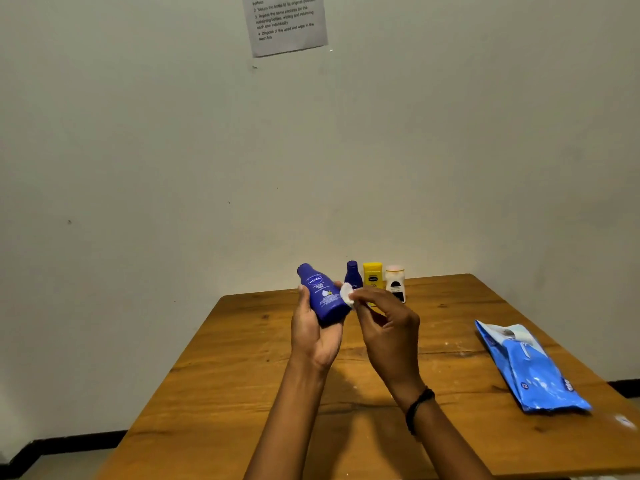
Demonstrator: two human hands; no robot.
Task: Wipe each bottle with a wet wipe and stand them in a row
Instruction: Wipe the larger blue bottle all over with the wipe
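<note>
My left hand (313, 336) grips a large blue lotion bottle (322, 294) above the table, tilted with its cap up and to the left. My right hand (386, 329) pinches a small white wet wipe (346, 294) against the bottle's right side. Behind my hands, three bottles stand upright side by side at the table's far edge: a small blue bottle (353, 274), a yellow bottle (373, 274) and a white bottle with a dark label (395, 282). My right hand hides their lower parts.
The wooden table (242, 375) stands against a pale wall. A blue pack of wet wipes (530, 368) lies flat near its right edge. A printed paper sheet (285, 24) hangs on the wall above.
</note>
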